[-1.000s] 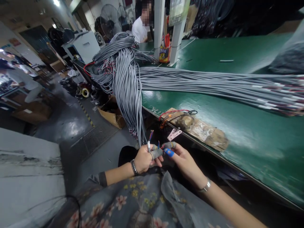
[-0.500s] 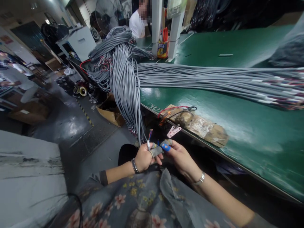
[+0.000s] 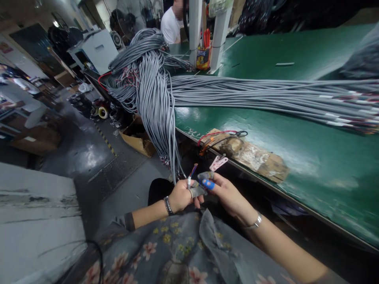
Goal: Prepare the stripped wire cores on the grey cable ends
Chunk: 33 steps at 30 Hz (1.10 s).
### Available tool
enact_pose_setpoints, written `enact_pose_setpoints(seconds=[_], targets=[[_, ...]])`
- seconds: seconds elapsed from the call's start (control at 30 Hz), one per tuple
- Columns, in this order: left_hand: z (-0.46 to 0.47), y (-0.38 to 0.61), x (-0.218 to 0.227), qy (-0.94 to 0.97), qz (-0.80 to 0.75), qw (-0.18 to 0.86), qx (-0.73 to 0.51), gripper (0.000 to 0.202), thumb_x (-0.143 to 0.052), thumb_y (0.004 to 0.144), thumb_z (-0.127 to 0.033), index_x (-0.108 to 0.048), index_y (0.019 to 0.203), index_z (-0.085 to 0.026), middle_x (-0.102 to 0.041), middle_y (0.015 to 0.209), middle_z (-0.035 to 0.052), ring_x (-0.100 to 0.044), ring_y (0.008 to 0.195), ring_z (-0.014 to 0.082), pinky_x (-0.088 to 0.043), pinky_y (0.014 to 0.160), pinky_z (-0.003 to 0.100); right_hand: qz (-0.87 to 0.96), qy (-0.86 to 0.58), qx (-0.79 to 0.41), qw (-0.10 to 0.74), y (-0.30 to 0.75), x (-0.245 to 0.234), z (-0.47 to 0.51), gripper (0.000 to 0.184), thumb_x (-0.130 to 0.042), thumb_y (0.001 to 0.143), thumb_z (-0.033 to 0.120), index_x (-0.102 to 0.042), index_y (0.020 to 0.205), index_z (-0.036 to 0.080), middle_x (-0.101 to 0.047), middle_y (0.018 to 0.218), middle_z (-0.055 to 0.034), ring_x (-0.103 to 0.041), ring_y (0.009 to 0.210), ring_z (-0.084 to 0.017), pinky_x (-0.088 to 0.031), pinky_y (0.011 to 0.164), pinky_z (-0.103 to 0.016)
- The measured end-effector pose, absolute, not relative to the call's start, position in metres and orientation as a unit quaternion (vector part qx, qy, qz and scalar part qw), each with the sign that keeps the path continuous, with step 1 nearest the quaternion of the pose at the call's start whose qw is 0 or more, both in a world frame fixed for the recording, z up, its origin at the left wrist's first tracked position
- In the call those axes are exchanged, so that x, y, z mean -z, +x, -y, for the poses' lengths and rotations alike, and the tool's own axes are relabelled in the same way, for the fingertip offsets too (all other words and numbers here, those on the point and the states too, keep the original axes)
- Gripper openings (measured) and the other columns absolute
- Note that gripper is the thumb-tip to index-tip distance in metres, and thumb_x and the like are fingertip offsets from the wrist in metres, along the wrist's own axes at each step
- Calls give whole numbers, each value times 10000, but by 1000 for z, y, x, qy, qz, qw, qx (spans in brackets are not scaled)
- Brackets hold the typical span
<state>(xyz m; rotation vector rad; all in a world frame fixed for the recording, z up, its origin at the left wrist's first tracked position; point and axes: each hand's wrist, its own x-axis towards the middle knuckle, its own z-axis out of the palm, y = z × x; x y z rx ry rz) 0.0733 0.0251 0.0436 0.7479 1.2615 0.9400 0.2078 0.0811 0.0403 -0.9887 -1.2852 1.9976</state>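
My left hand (image 3: 181, 197) is closed round the stripped end of a grey cable (image 3: 189, 181), whose coloured inner wires stick up above my fist. My right hand (image 3: 225, 193) pinches toward that cable end, with grey and blue finger covers on thumb and forefinger. Whether it grips a wire I cannot make out. Both hands are held over my lap, just below the front edge of the green table (image 3: 296, 130). The cable rises to a thick hanging bundle of grey cables (image 3: 156, 102).
More grey cables (image 3: 266, 96) lie across the table. A worn wooden block with red and black wires (image 3: 245, 152) and a pink clip (image 3: 218, 161) sit at the table edge. A cardboard box (image 3: 137, 140) stands on the floor. A person in white (image 3: 170, 25) sits far back.
Both hands stay together at the cable end; the right hand has shifted slightly. The view has drifted a little.
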Motion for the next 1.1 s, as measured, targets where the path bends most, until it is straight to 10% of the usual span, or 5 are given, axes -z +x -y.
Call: enact_pose_setpoints(seconds=[0.4,1.1], targets=[[-22,75,-37,328,-567,625,-425,385,-664,628,-501,-535,555,-145,-546,424,3,-439,311,64,-185,343,190,336,-407,-756,387,209,-34,-82,308,-739,608,462,-574,654,205,-515,567,41,-432,492,-100,-381,491,-245],[-29,78,-39,255,-588,588,-494,356,-694,552,-458,-548,623,-141,-578,487,2,-492,328,78,-161,325,180,434,-380,-760,298,213,-34,-69,331,-782,545,422,-555,587,185,-529,534,37,-406,490,-91,-334,498,-245]])
